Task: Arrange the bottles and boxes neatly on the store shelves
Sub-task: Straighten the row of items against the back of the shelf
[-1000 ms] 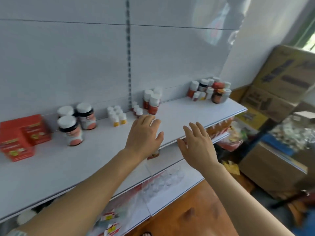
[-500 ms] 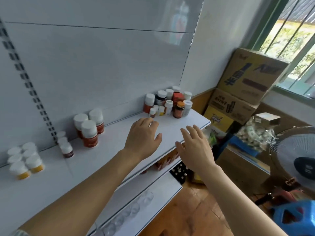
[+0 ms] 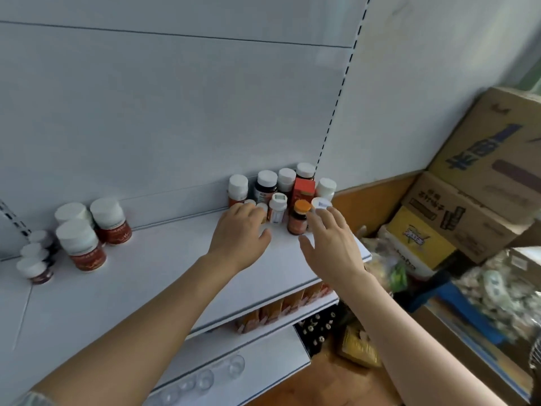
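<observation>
Nearest the camera, two bare forearms reach up and forward over the white shelf. Below its front edge sits a lower shelf with a row of clear round cups along its lip, and between the two a line of orange boxes shows.

The left hand lies palm down over the shelf, fingers loosely bent and holding nothing; its fingertips reach the front of a cluster of bottles and hide the lowest small ones there. The right hand hovers just beside it, fingers spread and relaxed, also holding nothing; its fingertips are at the white flat cap on the right edge of the cluster, though I cannot tell whether they touch it.

Between the two hands stand an orange-capped bottle and a small white bottle. Behind them, against the back panel, are a red box and several white-capped bottles, one of them a dark bottle.

Well apart to the left on the same shelf stand three large red jars with white lids, and further left a few small jars.

To the right, beyond the shelf end, cardboard cartons are stacked against the wall
</observation>
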`<state>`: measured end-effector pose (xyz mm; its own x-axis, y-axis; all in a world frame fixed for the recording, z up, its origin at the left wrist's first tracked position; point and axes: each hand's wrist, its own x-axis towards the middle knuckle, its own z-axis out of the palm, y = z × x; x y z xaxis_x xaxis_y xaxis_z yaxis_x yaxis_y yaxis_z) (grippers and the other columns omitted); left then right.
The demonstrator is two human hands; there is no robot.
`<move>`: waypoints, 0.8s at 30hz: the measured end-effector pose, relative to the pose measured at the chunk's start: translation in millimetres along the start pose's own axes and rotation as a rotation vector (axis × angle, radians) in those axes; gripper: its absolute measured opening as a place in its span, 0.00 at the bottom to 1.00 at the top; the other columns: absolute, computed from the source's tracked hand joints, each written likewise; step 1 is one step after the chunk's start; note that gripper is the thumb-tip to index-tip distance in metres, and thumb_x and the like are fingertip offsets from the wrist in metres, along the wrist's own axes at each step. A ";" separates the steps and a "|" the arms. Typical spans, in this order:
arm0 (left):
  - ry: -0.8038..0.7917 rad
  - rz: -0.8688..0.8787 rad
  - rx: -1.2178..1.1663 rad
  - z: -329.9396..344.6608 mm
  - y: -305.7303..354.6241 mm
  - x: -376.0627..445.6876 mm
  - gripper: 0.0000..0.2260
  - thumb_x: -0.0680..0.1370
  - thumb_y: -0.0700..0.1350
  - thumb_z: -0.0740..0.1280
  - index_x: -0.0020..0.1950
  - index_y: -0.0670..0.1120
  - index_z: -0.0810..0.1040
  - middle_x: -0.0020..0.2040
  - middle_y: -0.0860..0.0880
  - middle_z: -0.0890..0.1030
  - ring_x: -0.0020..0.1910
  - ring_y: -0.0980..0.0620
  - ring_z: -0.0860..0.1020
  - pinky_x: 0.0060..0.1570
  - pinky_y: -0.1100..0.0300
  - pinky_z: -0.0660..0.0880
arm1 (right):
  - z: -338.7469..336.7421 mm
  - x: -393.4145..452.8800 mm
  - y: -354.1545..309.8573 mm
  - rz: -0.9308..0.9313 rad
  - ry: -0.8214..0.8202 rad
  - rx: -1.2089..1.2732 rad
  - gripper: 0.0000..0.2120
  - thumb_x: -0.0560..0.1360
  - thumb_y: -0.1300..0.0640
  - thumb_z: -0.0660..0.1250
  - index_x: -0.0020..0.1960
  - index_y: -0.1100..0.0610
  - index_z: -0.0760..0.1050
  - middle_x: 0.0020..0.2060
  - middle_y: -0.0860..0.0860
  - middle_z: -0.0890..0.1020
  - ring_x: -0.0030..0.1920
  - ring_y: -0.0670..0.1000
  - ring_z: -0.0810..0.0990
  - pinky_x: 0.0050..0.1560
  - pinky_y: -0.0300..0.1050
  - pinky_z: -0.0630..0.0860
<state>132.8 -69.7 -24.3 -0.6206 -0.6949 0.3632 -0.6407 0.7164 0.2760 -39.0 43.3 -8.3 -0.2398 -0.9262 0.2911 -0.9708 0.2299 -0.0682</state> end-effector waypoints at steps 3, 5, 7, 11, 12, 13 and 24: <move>-0.001 -0.058 0.001 10.0 1.9 13.2 0.13 0.77 0.51 0.63 0.56 0.45 0.76 0.55 0.48 0.78 0.55 0.45 0.74 0.53 0.51 0.73 | 10.9 23.2 18.1 -0.072 0.039 0.038 0.18 0.77 0.52 0.64 0.65 0.59 0.72 0.60 0.55 0.77 0.65 0.60 0.69 0.66 0.53 0.69; 0.006 -0.081 0.017 15.4 -0.3 23.5 0.15 0.76 0.52 0.62 0.57 0.45 0.77 0.55 0.47 0.79 0.55 0.44 0.75 0.53 0.48 0.74 | 16.6 37.9 26.1 -0.103 0.059 0.067 0.17 0.76 0.55 0.66 0.63 0.59 0.73 0.58 0.56 0.77 0.63 0.60 0.70 0.64 0.53 0.70; 0.017 -0.095 0.009 20.9 -4.1 35.9 0.16 0.75 0.52 0.62 0.57 0.44 0.78 0.53 0.47 0.80 0.54 0.43 0.76 0.52 0.48 0.75 | 23.8 54.3 32.9 -0.113 0.057 0.100 0.17 0.75 0.56 0.66 0.62 0.60 0.74 0.58 0.56 0.78 0.63 0.61 0.71 0.62 0.54 0.72; 0.011 -0.085 0.000 37.6 -8.4 59.6 0.14 0.75 0.48 0.67 0.58 0.44 0.78 0.53 0.46 0.80 0.53 0.43 0.77 0.51 0.48 0.75 | 42.4 73.5 44.8 -0.139 0.023 0.096 0.18 0.73 0.57 0.68 0.62 0.60 0.75 0.57 0.56 0.79 0.61 0.61 0.73 0.60 0.55 0.74; 0.012 -0.075 -0.003 41.4 -7.7 66.2 0.14 0.75 0.48 0.67 0.59 0.44 0.79 0.53 0.47 0.80 0.53 0.43 0.77 0.51 0.49 0.74 | 45.2 77.0 48.2 -0.154 0.024 0.084 0.19 0.73 0.58 0.68 0.63 0.60 0.76 0.57 0.55 0.79 0.61 0.61 0.73 0.60 0.55 0.74; 0.012 -0.059 -0.002 45.1 -7.1 73.2 0.15 0.75 0.48 0.68 0.60 0.44 0.78 0.54 0.46 0.80 0.53 0.42 0.76 0.52 0.48 0.74 | 46.8 81.6 52.1 -0.168 0.035 0.081 0.19 0.72 0.58 0.68 0.62 0.60 0.76 0.57 0.55 0.79 0.62 0.61 0.73 0.59 0.55 0.74; -0.032 -0.068 0.091 70.5 -1.2 101.4 0.13 0.75 0.46 0.69 0.58 0.46 0.80 0.50 0.45 0.78 0.50 0.41 0.75 0.49 0.49 0.72 | 62.1 108.3 77.5 -0.346 0.078 0.206 0.07 0.70 0.57 0.69 0.48 0.54 0.81 0.43 0.49 0.82 0.49 0.57 0.75 0.46 0.52 0.76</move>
<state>38.8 -145.4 -50.6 -0.5871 -0.7447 0.3175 -0.7195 0.6597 0.2169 -140.5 -57.8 -41.3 0.0939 -0.9109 0.4017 -0.9765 -0.1629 -0.1413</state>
